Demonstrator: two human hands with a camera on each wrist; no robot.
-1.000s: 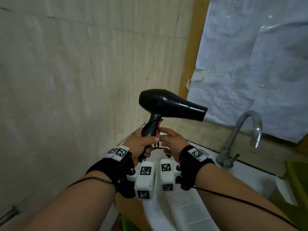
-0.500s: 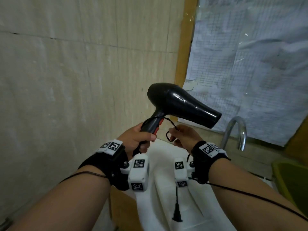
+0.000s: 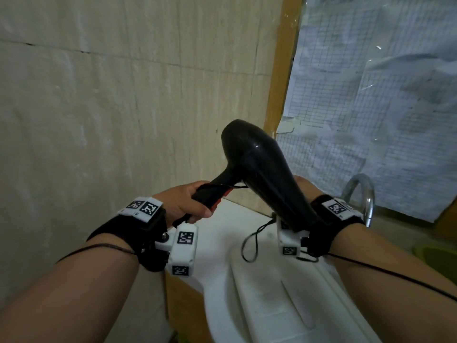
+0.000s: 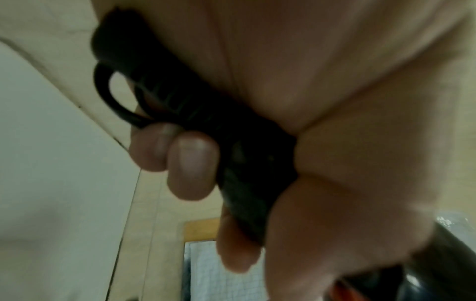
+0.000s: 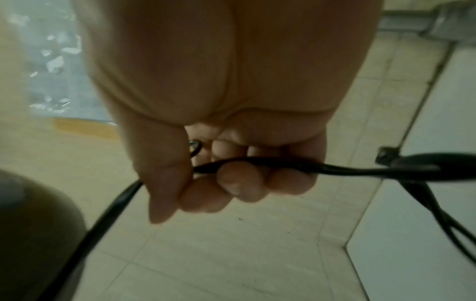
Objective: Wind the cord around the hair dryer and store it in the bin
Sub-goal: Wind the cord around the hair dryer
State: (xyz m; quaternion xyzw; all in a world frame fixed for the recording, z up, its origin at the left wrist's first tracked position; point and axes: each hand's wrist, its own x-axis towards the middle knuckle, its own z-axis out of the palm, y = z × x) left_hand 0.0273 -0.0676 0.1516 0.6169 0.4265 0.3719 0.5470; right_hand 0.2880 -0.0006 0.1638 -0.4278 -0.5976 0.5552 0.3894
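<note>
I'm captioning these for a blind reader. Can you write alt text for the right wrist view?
The right hand pinches a black cord between curled fingers and thumb. The cord trails off both sides over beige tiles.

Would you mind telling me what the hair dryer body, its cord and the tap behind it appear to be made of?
Hair dryer: seemingly hard black plastic, glossy, since soft highlights run along its barrel.
Cord: likely rubber or vinyl sheathing, smooth black with a slight sheen; it bends freely where the right hand pinches it.
Tap: apparently chromed or polished metal, with bright mirror-like reflections on its curve.
</note>
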